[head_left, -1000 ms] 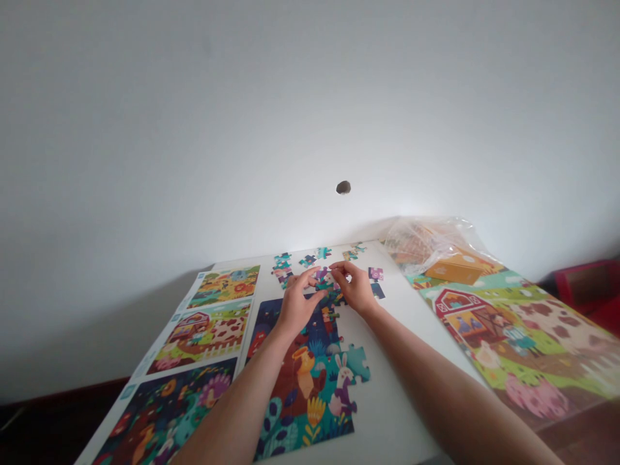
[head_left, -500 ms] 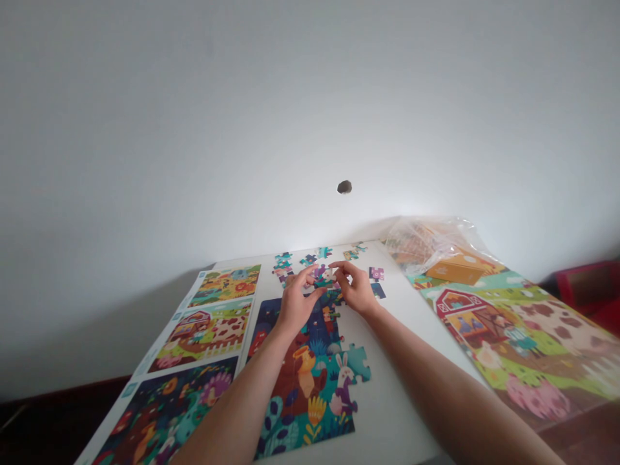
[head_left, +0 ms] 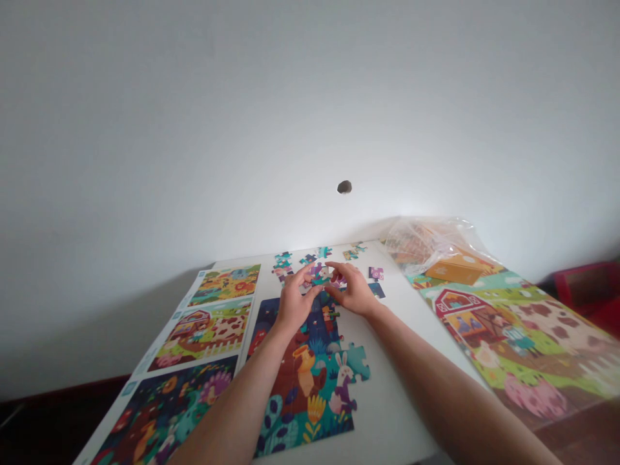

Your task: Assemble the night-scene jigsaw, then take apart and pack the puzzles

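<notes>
The puzzle (head_left: pixel 304 381) lies lengthwise away from us on the tabletop (head_left: pixel 397 394). Near its far end, our left hand (head_left: pixel 294 300) and right hand (head_left: pixel 358 292) surround pieces (head_left: pixel 320 274), grips half spread, hold unclear; the right's has widened.

There's a bare strip of table (head_left: pixel 390 416) at lower centre, squeezed between puzzle (head_left: pixel 310 378) and right arm (head_left: pixel 436 381); right of centre, a plastic bag (head_left: pixel 411 244) bulges in the way.

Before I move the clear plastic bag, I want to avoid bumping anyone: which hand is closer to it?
The right. The right hand is left of the clear plastic bag, nearer the camera and not touching it; the left hand is farther left.
</notes>
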`<state>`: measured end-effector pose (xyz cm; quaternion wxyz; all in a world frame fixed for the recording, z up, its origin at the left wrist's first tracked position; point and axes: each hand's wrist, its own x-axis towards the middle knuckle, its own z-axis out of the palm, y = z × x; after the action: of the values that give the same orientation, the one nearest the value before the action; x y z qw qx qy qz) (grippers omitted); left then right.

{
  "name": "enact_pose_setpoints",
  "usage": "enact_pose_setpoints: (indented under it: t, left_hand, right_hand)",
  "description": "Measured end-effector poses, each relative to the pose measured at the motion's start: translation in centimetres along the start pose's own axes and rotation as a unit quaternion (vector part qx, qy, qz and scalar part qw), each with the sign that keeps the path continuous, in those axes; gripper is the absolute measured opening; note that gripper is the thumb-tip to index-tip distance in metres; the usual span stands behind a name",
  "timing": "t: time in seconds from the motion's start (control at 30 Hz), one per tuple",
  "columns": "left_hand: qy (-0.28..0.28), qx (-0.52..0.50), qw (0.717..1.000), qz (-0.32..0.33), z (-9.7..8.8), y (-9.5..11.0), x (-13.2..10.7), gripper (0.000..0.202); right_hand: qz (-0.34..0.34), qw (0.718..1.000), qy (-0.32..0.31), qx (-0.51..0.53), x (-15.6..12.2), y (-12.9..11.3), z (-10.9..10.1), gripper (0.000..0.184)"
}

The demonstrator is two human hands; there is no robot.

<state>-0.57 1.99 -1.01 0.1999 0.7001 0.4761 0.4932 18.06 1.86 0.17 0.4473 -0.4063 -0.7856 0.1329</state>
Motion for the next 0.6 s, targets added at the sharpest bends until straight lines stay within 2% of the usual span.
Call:
enact_pose_setpoints:
  t: [0.23,0.4,0.5,0.6]
  left_hand:
    - [0.012,-0.07,0.997,-0.028,-0.2,0.7,-0.2,0.042]
    - [0.024,-0.101,0.993,-0.061,-0.3,1.1,0.0,0.036]
    - [0.011,-0.064,0.996,-0.054,-0.3,1.1,0.0,0.034]
    - [0.008,-0.035,0.998,-0.044,-0.3,1.1,0.0,0.031]
  right_hand:
    - [-0.01,0.995,-0.015,-0.094,0.1,-1.2,-0.9,0.042]
    - [0.063,0.986,0.015,-0.153,-0.4,-4.5,-3.4,0.036]
    - [0.077,0.987,-0.013,-0.142,-2.1,-7.0,-5.7,0.035]
    - [0.056,0.991,-0.074,-0.092,-5.6,-9.0,-7.6,0.036]
